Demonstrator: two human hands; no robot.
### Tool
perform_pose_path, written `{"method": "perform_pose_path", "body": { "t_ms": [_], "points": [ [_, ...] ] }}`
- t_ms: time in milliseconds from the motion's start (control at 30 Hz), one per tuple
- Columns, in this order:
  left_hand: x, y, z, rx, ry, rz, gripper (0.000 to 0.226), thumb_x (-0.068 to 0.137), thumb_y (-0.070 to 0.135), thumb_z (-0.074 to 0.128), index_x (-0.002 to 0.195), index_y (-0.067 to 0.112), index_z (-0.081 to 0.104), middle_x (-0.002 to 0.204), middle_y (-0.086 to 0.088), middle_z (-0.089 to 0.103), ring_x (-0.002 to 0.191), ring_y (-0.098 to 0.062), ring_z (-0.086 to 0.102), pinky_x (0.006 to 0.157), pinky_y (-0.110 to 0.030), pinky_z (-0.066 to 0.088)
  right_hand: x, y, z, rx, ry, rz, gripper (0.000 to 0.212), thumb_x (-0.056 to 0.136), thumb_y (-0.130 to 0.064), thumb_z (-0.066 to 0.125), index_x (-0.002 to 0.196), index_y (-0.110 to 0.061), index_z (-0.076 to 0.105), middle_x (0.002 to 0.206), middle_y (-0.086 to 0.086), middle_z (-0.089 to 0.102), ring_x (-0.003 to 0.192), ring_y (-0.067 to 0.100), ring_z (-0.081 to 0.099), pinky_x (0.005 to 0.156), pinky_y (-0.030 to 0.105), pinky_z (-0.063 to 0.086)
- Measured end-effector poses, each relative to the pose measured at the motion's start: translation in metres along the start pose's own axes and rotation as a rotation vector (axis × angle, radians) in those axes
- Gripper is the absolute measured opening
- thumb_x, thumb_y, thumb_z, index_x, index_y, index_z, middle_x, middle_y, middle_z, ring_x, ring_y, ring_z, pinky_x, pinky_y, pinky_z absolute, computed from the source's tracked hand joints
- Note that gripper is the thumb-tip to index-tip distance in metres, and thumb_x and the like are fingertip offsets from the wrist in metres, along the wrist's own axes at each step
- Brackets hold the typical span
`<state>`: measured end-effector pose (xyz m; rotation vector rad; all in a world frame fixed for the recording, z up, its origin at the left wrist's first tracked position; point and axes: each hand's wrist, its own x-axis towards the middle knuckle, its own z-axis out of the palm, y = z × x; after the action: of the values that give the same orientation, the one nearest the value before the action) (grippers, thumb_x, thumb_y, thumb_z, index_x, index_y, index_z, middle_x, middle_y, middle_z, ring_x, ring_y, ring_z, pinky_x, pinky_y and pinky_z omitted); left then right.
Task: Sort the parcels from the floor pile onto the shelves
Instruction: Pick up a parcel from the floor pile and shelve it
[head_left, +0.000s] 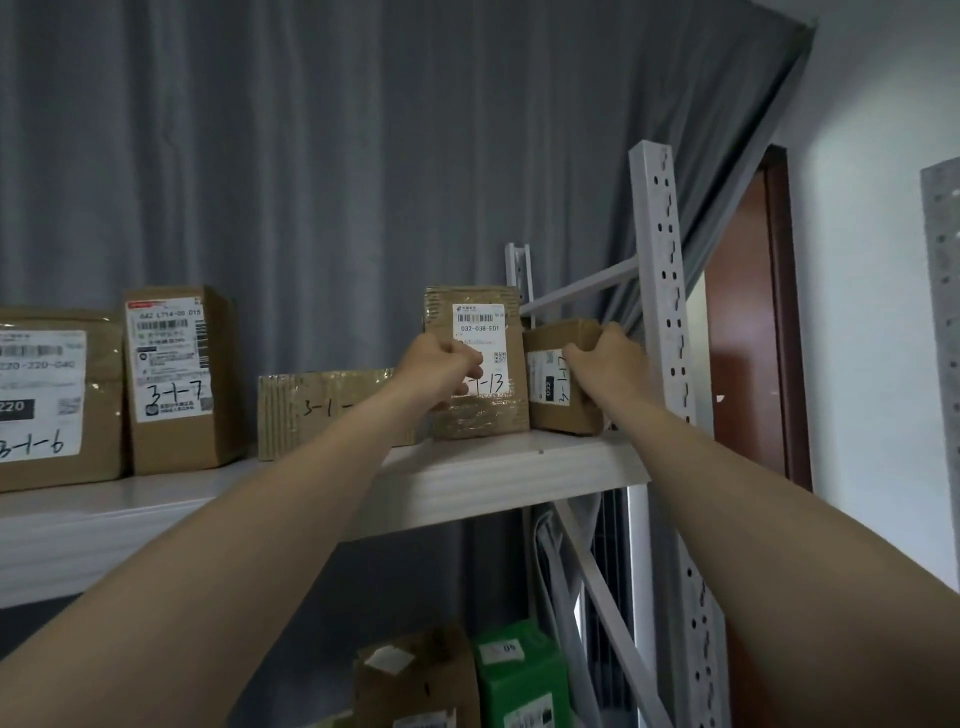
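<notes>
Head view: my right hand has its grip closed over the top right corner of a small kraft carton at the right end of the top shelf, apparently seating it against the slotted steel upright. My left hand, fingers curled, grip on the taped carton marked 032-038-E01, seems to steady it upright beside. Both cartons are matte corrugated board with glossy tape and white labels facing out, presumably for reading.
</notes>
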<state>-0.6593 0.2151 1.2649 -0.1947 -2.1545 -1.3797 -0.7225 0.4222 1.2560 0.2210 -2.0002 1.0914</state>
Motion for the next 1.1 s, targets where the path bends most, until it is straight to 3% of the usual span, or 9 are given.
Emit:
{"method": "perform_pose_path", "body": {
  "t_ms": [100,267,433,667,733,800,933,1033,1100],
  "points": [
    [0.007,-0.005,-0.003,-0.003,0.003,0.016,0.013,0.097,0.018,0.063,0.098,0.011,0.074,0.100,-0.001,0.076,0.077,-0.017,0.064,0.066,-0.027,0.050,0.007,-0.004,0.018,0.041,-0.027,0.014,0.037,0.094,-0.040,0.064,0.117,-0.013,0.058,0.104,0.004,0.067,0.098,0.030,0.068,0.080,0.052,0.062],
    [0.013,-0.010,-0.017,-0.019,0.003,0.014,0.011,0.097,0.017,0.063,0.097,0.013,0.073,0.098,-0.001,0.077,0.070,-0.014,0.066,0.063,-0.024,0.049,0.006,-0.017,0.038,0.064,-0.054,-0.003,0.016,0.094,-0.039,0.061,0.101,-0.024,0.063,0.090,-0.003,0.070,0.081,0.022,0.071,0.076,0.047,0.065],
    [0.007,-0.012,-0.027,-0.025,0.005,0.031,0.011,0.097,0.011,0.061,0.092,0.012,0.070,0.099,-0.005,0.074,0.072,-0.012,0.064,0.038,-0.010,0.039,-0.003,-0.038,0.054,0.046,-0.092,-0.014,0.013,0.095,-0.037,0.062,0.100,-0.024,0.062,0.092,-0.002,0.068,0.081,0.024,0.072,0.069,0.044,0.066],
    [0.003,-0.014,-0.045,0.000,-0.005,0.024,0.013,0.097,0.014,0.062,0.088,0.018,0.070,0.098,-0.002,0.075,0.070,-0.012,0.065,0.046,-0.013,0.044,-0.011,-0.055,0.072,0.056,-0.118,0.001,0.025,0.094,-0.038,0.062,0.108,-0.018,0.065,0.093,0.001,0.070,0.069,0.021,0.072,0.047,0.037,0.062],
    [0.000,-0.011,-0.048,-0.010,-0.008,0.029,0.010,0.097,0.013,0.061,0.095,0.014,0.071,0.100,-0.002,0.075,0.074,-0.011,0.066,0.046,-0.014,0.046,-0.011,-0.056,0.073,0.072,-0.105,0.023,0.028,0.097,-0.035,0.061,0.115,-0.014,0.059,0.098,0.003,0.067,0.070,0.025,0.071,0.037,0.030,0.055],
    [-0.003,-0.009,-0.049,0.005,-0.024,0.035,0.010,0.097,0.016,0.061,0.098,0.016,0.072,0.100,0.000,0.075,0.078,-0.013,0.068,0.056,-0.019,0.050,-0.007,-0.051,0.068,0.103,-0.053,0.056,0.038,0.100,-0.033,0.060,0.129,-0.012,0.045,0.105,0.005,0.063,0.074,0.029,0.070,0.034,0.026,0.050],
    [-0.006,-0.008,-0.046,-0.002,-0.038,0.032,0.013,0.096,0.017,0.061,0.101,0.016,0.073,0.100,0.002,0.077,0.077,-0.013,0.067,0.072,-0.027,0.053,0.002,-0.031,0.044,0.046,-0.014,0.206,0.050,0.101,-0.033,0.055,0.138,-0.014,0.028,0.104,0.011,0.060,0.083,0.037,0.071,0.043,0.039,0.059],
    [-0.007,-0.007,-0.041,0.004,-0.042,0.046,0.015,0.095,0.016,0.061,0.102,0.014,0.074,0.097,0.002,0.077,0.075,-0.013,0.066,0.070,-0.026,0.051,0.004,-0.017,0.028,-0.187,-0.181,0.298,0.047,0.099,-0.032,0.056,0.134,-0.002,0.047,0.105,0.016,0.065,0.093,0.037,0.070,0.071,0.042,0.061],
    [-0.007,-0.006,-0.037,0.016,-0.045,0.049,0.016,0.095,0.017,0.060,0.104,0.014,0.074,0.093,0.005,0.076,0.078,-0.014,0.067,0.072,-0.029,0.050,0.001,-0.010,0.020,-0.309,-0.316,0.276,0.034,0.099,-0.028,0.056,0.118,0.000,0.064,0.101,0.016,0.069,0.090,0.033,0.068,0.079,0.039,0.056]
  ]
}}
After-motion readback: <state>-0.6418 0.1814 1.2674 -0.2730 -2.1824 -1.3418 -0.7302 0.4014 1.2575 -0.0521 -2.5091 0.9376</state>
